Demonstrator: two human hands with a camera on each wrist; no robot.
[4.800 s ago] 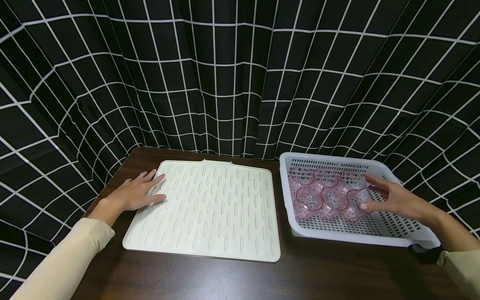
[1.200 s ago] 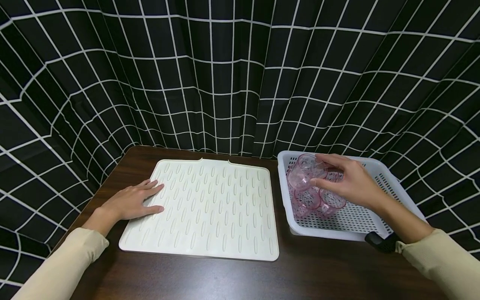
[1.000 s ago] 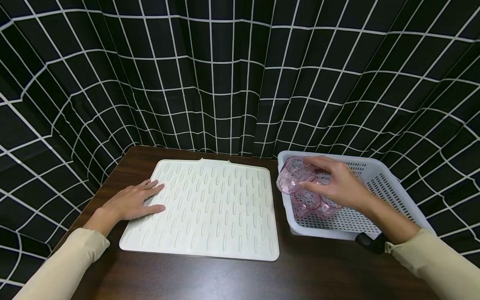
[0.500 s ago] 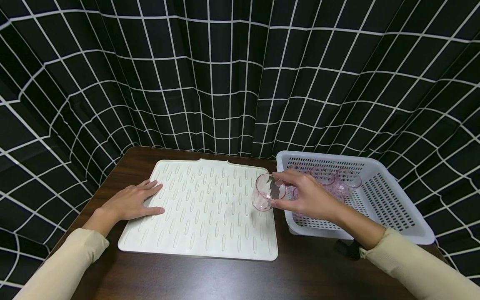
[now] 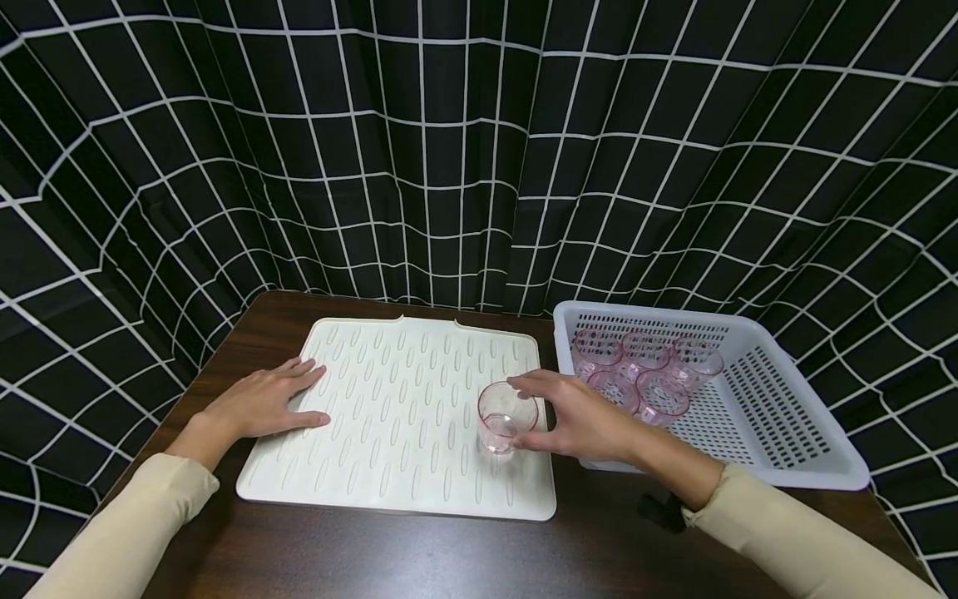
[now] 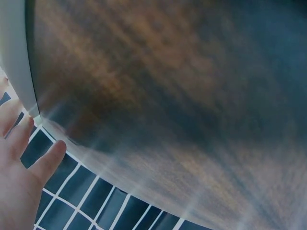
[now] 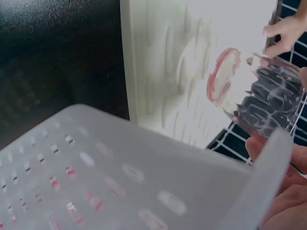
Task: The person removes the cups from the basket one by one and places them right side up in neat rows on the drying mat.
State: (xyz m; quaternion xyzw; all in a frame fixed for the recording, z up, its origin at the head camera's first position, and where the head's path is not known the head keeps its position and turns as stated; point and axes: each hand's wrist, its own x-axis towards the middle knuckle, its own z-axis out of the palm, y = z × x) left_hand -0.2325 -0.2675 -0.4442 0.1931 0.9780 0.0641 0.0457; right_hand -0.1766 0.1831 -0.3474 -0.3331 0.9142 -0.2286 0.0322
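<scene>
Hands are set well apart, twelve o'clock being taken as straight away from the person. At the nine o'clock edge of the white mat (image 5: 397, 424), the left hand (image 5: 262, 403) is laid with fingers straight and spread, nothing being grasped. By the thumb and fingers of the right hand (image 5: 580, 412), a pink-rimmed clear tumbler (image 5: 500, 416) is gripped over the mat's three o'clock side, mouth up; whether its base is touched to the mat cannot be told.

Nearly five seconds ago, six tumblers were seen in the pale basket (image 5: 782, 395); now five tumblers (image 5: 662, 398) are left there, three in the far row and two in the near, grouped toward its ten o'clock corner. Since half a second ago, the gripped one has been brought farther in from the mat's edge. The left hand's pose has been kept.

Both mat and basket are borne by a dark brown table (image 5: 419, 549), lit by a glossy patch at six o'clock. Raised oval ribs are spread across the mat. From nine round to three o'clock, the space is enclosed by a folded black curtain (image 5: 419, 150) crossed with white lines.
</scene>
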